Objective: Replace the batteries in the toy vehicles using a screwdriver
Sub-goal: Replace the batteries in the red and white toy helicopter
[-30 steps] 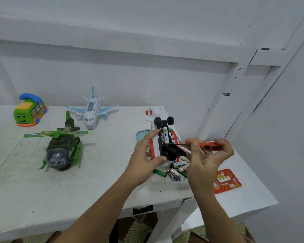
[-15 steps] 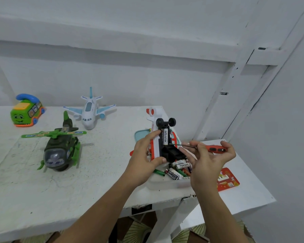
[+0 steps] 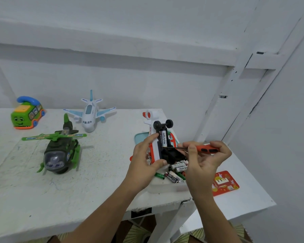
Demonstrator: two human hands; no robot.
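Head: left fingers point(image 3: 148, 139) grip toy point(image 3: 168, 154) near table point(image 3: 104, 181) edge; right fingers point(image 3: 191, 150) pinch screwdriver point(image 3: 207, 149).

Open tabletop point(image 3: 102, 172) between helicopter point(image 3: 60, 151) and left hand point(image 3: 146, 160). Helicopter, airplane point(image 3: 89, 116), bus toy point(image 3: 26, 114) block left rear. Loose batteries point(image 3: 174, 174) crowd space under left hand; red card point(image 3: 225, 183) flat near right hand point(image 3: 204, 160).

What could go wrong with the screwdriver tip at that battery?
1. The screwdriver tip sits at the lower end of the Heybright battery; a slip could jab the left hand gripping the toy vehicle.
2. The battery may pop free and land among the loose batteries below, possibly mixing old with new.
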